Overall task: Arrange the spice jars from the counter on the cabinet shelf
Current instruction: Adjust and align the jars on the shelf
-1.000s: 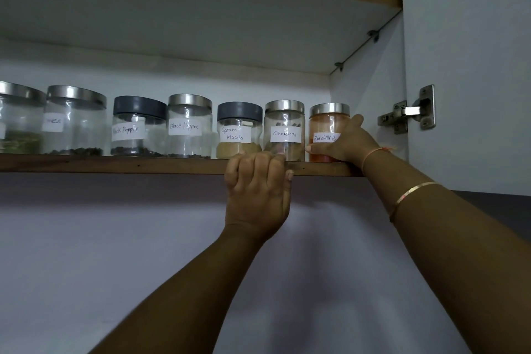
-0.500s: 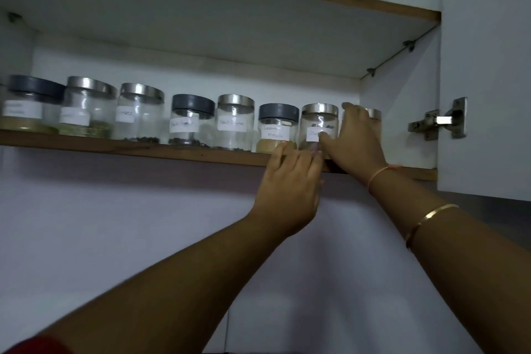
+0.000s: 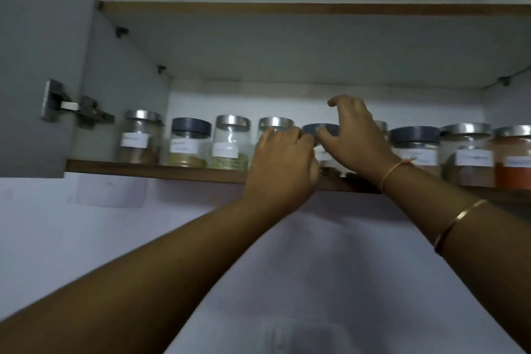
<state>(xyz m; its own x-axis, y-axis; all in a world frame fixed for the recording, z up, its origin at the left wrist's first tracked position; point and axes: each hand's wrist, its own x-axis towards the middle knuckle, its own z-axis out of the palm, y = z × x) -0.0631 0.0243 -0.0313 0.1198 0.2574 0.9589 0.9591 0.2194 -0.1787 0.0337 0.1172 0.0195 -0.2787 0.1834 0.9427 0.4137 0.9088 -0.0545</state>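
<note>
Your right hand (image 3: 356, 144) has left the red-powder jar (image 3: 514, 165) at the 3 o'clock end of the shelf (image 3: 172, 172) and arches loosely over the dark-lidded jar (image 3: 311, 127) mid-row, thumb on its lid. Your left hand (image 3: 283, 161) curls against that jar's 9 o'clock side; whether it grips, I cannot tell. Every label (image 3: 474, 158) is too blurred to read.

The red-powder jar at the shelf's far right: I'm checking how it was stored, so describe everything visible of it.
The red-powder jar is clear and round, with a silvery lid on and a white label too blurred to read. Orange-red powder fills much of it. It stands upright on the wooden shelf, last in the visible row, cut by the right edge, beside a silver-lidded jar. Neither left hand nor right hand touches it.
</note>
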